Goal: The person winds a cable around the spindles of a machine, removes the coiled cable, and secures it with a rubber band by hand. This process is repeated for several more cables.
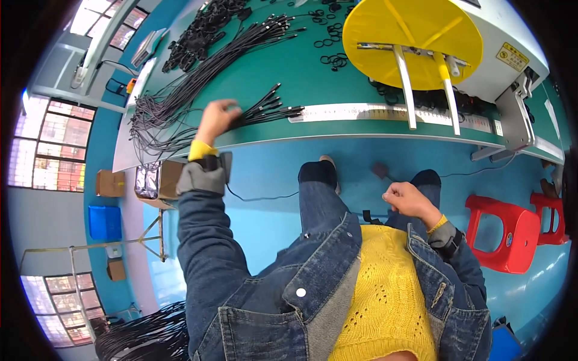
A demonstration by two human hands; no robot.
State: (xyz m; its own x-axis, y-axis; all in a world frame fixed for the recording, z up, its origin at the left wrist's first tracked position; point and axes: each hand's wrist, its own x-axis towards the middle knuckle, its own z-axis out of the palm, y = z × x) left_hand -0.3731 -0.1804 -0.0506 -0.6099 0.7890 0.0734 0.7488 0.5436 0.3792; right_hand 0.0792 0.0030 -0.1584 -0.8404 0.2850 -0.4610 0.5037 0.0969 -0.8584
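My left hand is over the near edge of the green worktable, its fingers curved and apart. Just beside it lies a small bunch of black cables with metal-tipped plugs pointing right. I see nothing plainly held in that hand. My right hand is closed above my right thigh, thumb against the curled fingers; what is inside, if anything, is hidden. A larger bundle of black cables stretches across the left of the table, its plug ends at the back. A white ruler strip runs along the front edge.
A yellow round plate on metal legs stands at the right of the table, by a white machine. Black cable coils lie at the back. Red stools stand to my right, a cardboard box under the table's left end.
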